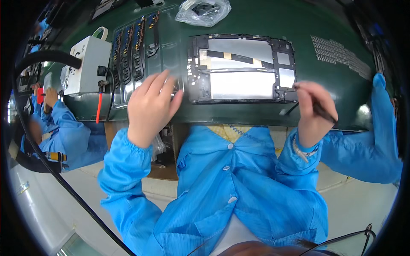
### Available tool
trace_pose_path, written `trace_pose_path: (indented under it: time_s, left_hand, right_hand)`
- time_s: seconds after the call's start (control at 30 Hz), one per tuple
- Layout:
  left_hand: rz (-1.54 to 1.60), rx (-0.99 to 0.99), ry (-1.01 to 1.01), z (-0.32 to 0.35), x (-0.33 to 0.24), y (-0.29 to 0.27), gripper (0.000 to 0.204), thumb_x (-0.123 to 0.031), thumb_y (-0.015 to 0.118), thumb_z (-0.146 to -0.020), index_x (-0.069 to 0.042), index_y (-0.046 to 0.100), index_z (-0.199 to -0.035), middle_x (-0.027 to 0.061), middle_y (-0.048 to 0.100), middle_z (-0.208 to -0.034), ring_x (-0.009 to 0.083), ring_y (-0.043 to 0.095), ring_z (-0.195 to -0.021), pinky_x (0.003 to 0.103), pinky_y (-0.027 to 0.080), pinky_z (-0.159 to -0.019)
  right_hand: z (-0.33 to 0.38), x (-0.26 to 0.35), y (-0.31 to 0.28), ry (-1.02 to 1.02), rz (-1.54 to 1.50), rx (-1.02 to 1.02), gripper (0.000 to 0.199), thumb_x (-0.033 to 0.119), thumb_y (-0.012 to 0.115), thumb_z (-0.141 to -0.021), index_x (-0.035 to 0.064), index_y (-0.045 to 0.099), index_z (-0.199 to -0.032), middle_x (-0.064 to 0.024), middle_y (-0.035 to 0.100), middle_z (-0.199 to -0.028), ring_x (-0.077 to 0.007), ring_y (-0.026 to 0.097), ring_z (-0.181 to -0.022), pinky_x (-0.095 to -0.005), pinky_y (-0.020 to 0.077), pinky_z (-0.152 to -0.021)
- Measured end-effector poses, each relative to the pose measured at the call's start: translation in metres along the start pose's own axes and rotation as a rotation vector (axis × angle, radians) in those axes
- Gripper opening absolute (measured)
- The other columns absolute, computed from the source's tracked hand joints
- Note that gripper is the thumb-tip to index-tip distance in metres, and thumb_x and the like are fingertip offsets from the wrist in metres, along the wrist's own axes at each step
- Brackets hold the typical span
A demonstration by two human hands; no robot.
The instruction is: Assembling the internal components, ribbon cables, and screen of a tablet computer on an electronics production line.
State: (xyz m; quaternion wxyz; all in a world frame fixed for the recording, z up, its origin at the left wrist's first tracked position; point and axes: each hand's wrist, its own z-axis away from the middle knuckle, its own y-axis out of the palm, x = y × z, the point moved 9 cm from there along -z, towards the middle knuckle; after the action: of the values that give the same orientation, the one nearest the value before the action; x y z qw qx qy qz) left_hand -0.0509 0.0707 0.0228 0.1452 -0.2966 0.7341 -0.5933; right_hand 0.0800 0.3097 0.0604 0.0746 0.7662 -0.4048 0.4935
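Note:
My right hand (315, 113) is closed around a slim black hand tool (325, 114), perhaps tweezers; most of it is hidden by my fingers. Its tip is by the lower right corner of an opened tablet-like device (242, 85), which lies flat with silver plates, a black frame and a dark ribbon cable (239, 58) across it. My left hand (151, 100) holds nothing, its fingers stretched out above the near right part of a clear plastic tray (168, 51). In that tray stand rows of small dark circuit parts (139, 47) with cables.
At the left stands a white box (87, 64) with a thick black hose and a roll of tape on top. A clear plastic bag (203, 13) lies at the back. Rows of small metal pieces (339, 55) are at the right. Co-workers in blue sleeves (70, 132) sit on both sides.

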Motion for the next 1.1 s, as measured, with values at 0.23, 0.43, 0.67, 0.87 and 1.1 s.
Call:
trace_pose_path:
  time_s: [0.23,0.43,0.67,0.87,1.1]
  left_hand:
    - [0.319,-0.039,0.033,-0.130,-0.049,0.043,0.029,-0.024,0.060,-0.078,-0.004,0.058,-0.098,0.0113,0.058,-0.094,0.0289,0.055,-0.089,0.035,0.046,-0.077]
    - [0.459,0.042,-0.004,-0.130,-0.054,0.050,0.026,-0.024,0.061,-0.076,-0.004,0.056,-0.093,0.0112,0.055,-0.087,0.0292,0.051,-0.085,0.037,0.044,-0.075]
    - [0.681,0.020,-0.043,-0.128,-0.047,0.061,0.037,-0.018,0.065,-0.073,-0.007,0.052,-0.106,0.0088,0.057,-0.092,0.0289,0.052,-0.088,0.037,0.043,-0.077]
    - [0.808,-0.008,-0.109,-0.126,-0.038,0.060,0.064,-0.016,0.069,-0.070,-0.012,0.040,-0.127,0.0050,0.062,-0.092,0.0249,0.056,-0.084,0.036,0.046,-0.072]
    - [0.861,-0.099,-0.086,-0.128,-0.037,0.057,0.074,-0.011,0.072,-0.064,-0.014,0.038,-0.130,0.0033,0.063,-0.091,0.0248,0.058,-0.084,0.036,0.046,-0.074]
  right_hand:
    - [-0.059,-0.005,-0.012,-0.078,0.143,0.007,0.010,-0.001,0.066,-0.071,0.0035,0.065,-0.080,-0.0025,0.059,-0.081,-0.0057,0.044,-0.056,-0.0176,0.0310,-0.047]
    - [-0.094,-0.023,0.033,-0.293,0.480,0.249,0.016,0.001,0.066,-0.066,0.0060,0.065,-0.082,-0.0069,0.060,-0.079,-0.0206,0.060,-0.069,-0.0260,0.0481,-0.060]
    - [-0.057,-0.040,0.117,-0.561,0.590,0.538,0.021,0.012,0.065,-0.061,0.0115,0.062,-0.082,0.0002,0.055,-0.077,-0.0217,0.056,-0.060,-0.0312,0.0444,-0.054]
    - [-0.052,-0.043,0.122,-0.481,0.619,0.584,0.024,0.008,0.066,-0.060,0.0107,0.063,-0.084,-0.0018,0.055,-0.079,-0.0223,0.057,-0.066,-0.0312,0.0454,-0.056]
    - [-0.055,-0.063,0.120,-0.196,0.472,0.622,0.025,0.004,0.067,-0.061,0.0095,0.063,-0.085,-0.0015,0.056,-0.083,-0.0237,0.058,-0.070,-0.0315,0.0473,-0.059]
